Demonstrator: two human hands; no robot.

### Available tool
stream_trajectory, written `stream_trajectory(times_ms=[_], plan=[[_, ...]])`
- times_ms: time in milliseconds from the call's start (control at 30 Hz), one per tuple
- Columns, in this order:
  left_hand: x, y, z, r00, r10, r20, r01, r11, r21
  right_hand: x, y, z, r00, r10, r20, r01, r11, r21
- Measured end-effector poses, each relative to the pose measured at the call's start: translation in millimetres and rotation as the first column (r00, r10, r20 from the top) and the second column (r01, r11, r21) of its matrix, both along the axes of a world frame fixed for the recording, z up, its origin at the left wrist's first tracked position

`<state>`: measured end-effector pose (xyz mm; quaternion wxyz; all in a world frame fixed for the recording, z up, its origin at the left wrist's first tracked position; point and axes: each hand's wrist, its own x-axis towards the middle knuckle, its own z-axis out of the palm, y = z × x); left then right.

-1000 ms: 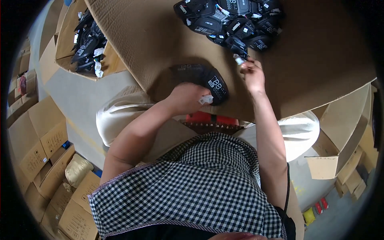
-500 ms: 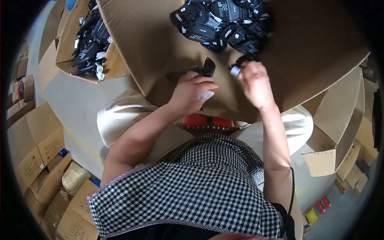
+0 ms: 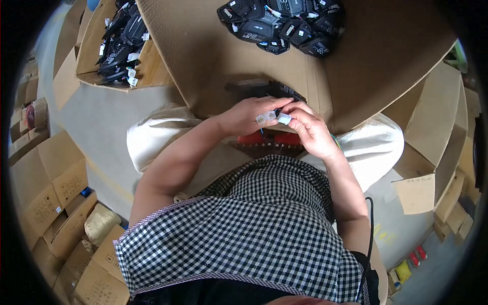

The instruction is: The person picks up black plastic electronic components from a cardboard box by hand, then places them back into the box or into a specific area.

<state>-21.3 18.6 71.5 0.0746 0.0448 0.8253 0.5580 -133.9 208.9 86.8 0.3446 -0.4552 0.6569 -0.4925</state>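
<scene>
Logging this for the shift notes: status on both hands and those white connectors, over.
Left hand and right hand both pinching small white connectors, held together. Black unit on the cardboard sheet behind. Nothing in the way.

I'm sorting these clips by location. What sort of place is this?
Probably a small assembly or packing workshop: a flattened brown cardboard work surface, a pile of black plastic electronic units, and stacked brown cardboard cartons on the floor.
</scene>
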Motion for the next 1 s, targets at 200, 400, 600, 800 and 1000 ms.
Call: stream_trajectory(times_ms=[200, 400, 600, 800, 1000], plan=[[4.4, 1.2, -14.0, 0.965, 0.263, 0.007, -0.263, 0.960, 0.092, 2.8, 21.4, -8.7, 0.773, -0.399, 0.493, 0.322, 0.917, 0.236], [4.7, -2.7, -5.6, 0.986, 0.154, 0.058, -0.158, 0.985, 0.066, 0.8, 9.2, 8.5, 0.950, -0.313, 0.006, 0.291, 0.890, 0.350], [7.9, 5.5, -5.2, 0.948, 0.310, 0.071, -0.310, 0.951, -0.008, 6.2, 6.0, -1.7, 0.914, -0.353, 0.199, 0.269, 0.897, 0.351], [1.4, 20.4, -5.1, 0.933, 0.336, -0.125, -0.353, 0.924, -0.149, 27.4, 1.6, 2.6, 0.485, -0.547, 0.682, 0.332, 0.837, 0.434], [4.1, 18.0, 9.6, 0.979, 0.019, -0.205, -0.126, 0.846, -0.519, 17.0, 14.2, -3.5, 0.127, -0.514, 0.848, 0.003, 0.855, 0.518]])
